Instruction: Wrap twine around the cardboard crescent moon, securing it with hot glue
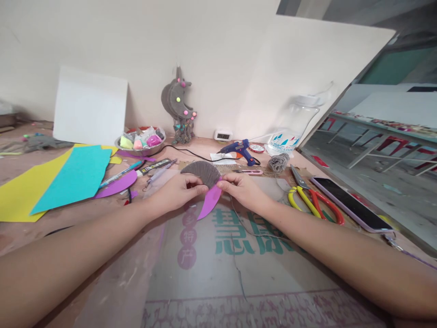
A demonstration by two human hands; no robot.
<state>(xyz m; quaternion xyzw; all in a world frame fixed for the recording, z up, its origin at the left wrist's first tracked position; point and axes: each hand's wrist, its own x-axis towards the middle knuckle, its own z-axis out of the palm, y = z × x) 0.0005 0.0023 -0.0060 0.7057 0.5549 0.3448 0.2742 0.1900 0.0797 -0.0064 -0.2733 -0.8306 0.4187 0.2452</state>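
Note:
Between my hands is a purple crescent (210, 200), its upper part wound with grey yarn (201, 171) and its lower tip bare. My left hand (191, 187) pinches it from the left, thumb on the front. On the right, my right hand (235, 187) grips its edge where the yarn meets the bare purple. A strand of grey yarn (239, 218) trails below my right hand over the printed plastic sheet (191, 291). The ball of grey yarn (278, 162) lies behind, to the right.
Scissors (309, 196) and a phone (351, 202) lie at right. Behind stand a blue glue gun (239, 150), a small clock (223, 135) and a clear jar (290, 127). A finished moon ornament (174, 100) hangs on the wall. Turquoise sheet (73, 175) and bowl (157, 149) at left.

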